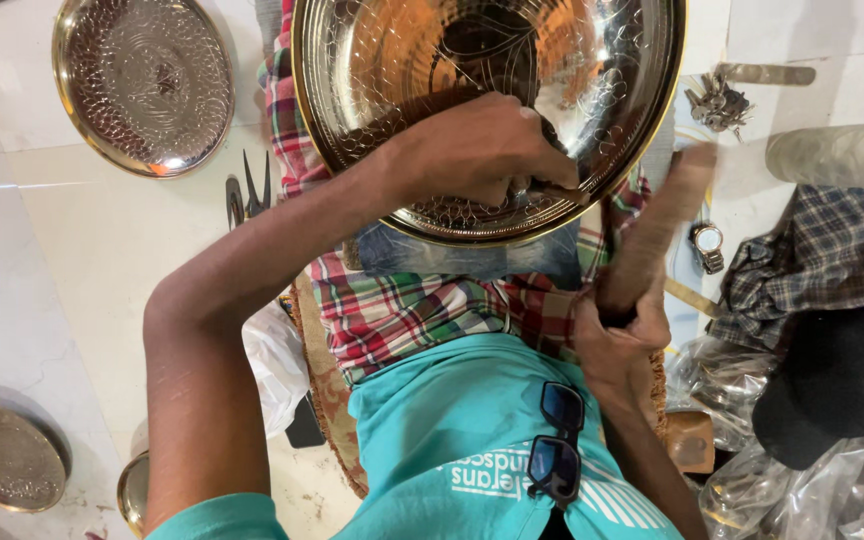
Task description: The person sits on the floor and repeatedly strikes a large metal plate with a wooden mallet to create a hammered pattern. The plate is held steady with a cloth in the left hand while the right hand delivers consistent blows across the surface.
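Observation:
A large shiny engraved brass plate rests tilted on my lap, over a checked cloth. My left hand lies on the plate's lower part, its fingers closed around a small dark metal punch pressed to the surface. My right hand grips the lower end of a wooden mallet, which is blurred and raised beside the plate's right rim.
A second engraved plate lies on the white floor at upper left, with pliers near it. Smaller brass dishes sit lower left. A wristwatch, keys, folded checked cloth and plastic bags crowd the right.

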